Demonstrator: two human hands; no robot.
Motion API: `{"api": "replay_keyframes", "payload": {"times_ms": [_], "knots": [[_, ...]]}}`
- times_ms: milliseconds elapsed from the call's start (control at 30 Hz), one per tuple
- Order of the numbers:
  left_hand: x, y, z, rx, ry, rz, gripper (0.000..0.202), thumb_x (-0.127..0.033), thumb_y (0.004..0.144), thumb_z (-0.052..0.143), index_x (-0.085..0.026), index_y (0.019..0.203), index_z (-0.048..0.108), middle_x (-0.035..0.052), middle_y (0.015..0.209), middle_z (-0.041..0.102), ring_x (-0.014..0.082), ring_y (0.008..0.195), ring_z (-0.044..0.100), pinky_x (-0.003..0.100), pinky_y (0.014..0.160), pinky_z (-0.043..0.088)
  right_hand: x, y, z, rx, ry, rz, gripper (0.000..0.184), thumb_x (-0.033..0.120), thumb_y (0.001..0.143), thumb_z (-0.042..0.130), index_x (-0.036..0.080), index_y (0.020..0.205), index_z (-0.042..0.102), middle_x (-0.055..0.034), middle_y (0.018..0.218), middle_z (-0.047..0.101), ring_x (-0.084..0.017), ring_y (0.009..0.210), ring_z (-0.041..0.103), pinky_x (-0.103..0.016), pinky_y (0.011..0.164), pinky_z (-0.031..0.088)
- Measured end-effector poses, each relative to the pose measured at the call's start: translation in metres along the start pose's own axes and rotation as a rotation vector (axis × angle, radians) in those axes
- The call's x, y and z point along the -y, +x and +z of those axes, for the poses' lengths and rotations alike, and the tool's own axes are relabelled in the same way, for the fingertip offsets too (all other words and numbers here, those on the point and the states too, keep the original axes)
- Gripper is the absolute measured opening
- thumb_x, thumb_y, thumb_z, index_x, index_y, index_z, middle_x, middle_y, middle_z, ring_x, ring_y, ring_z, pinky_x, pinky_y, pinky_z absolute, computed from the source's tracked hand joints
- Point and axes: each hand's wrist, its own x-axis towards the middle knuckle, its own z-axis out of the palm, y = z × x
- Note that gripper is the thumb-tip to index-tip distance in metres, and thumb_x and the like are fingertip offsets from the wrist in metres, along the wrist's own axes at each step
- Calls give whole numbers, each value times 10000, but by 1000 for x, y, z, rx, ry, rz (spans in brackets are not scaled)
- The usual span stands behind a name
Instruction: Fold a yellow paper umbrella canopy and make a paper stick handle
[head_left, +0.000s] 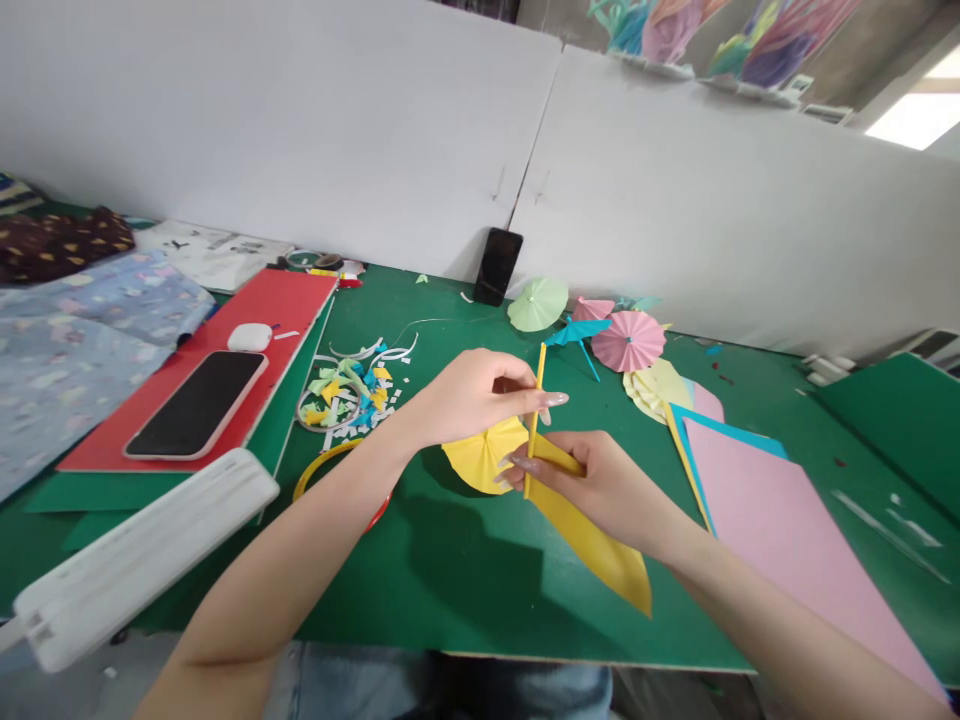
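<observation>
Between both hands stands a thin rolled tube of yellow paper (541,372), nearly upright. My left hand (491,393) pinches its upper part between thumb and fingers. Lower down, my right hand (592,475) is closed round the same tube. A loose flap of yellow paper (600,540) hangs from the right hand toward the lower right; whether it joins the tube is hidden by the fingers. Just behind and below the hands lies a pleated yellow paper umbrella top (486,455), partly covered by them.
Small paper umbrellas, among them a pink one (628,341) and a green one (538,304), lie at the back. Coloured paper sheets (787,520) are at right. Paper scraps (352,392), a phone (196,405) and a white power strip (146,555) are at left. Another phone (498,266) leans on the wall.
</observation>
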Motion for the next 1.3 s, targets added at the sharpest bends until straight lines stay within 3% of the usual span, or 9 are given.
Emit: {"api": "replay_keyframes", "payload": {"times_ms": [333,400,500,600,800,1200,1300], "knots": [[4,1,12,-182,46,-10,447,-500,772,617,-173,540,421,-49,552,425,91,542,378,246,511,275,8,1,3,-8,-19,-6,260,428,827,594,222,675,640,-58,802,741,-265,872,699,-377,795,535],[4,1,9,-124,-3,-11,403,-497,780,613,-171,574,495,-43,573,473,94,554,411,244,524,300,9,1,2,8,-10,-11,264,441,819,605,229,667,642,-48,788,741,-259,853,701,-378,802,532],[5,2,1,123,-167,0,263,-429,832,578,-179,812,656,4,828,658,120,747,571,231,651,403,8,1,0,40,15,-14,255,444,831,592,237,703,669,-36,790,743,-249,836,704,-382,805,533],[7,3,-5,255,-278,12,228,-362,863,547,-178,893,680,27,958,695,137,899,612,236,780,427,6,0,-2,55,22,-18,244,438,840,585,240,745,692,-31,808,745,-244,855,700,-379,813,531],[7,2,-2,92,-77,-3,291,-415,794,609,-162,650,612,-16,638,605,103,595,495,230,543,329,5,0,-2,32,-31,-31,199,349,841,597,218,720,684,-48,819,738,-251,833,686,-395,820,509],[1,1,11,-102,58,-59,475,-445,748,629,-180,514,312,-64,503,324,73,480,279,241,460,206,6,0,4,55,-6,-22,202,345,836,607,229,690,686,-43,796,751,-251,796,699,-393,763,533],[3,1,11,-91,47,-67,466,-448,759,618,-180,520,322,-64,501,325,72,476,280,243,462,203,7,1,5,74,26,-3,225,387,827,611,233,681,683,-45,797,752,-253,799,704,-388,743,546]]}}
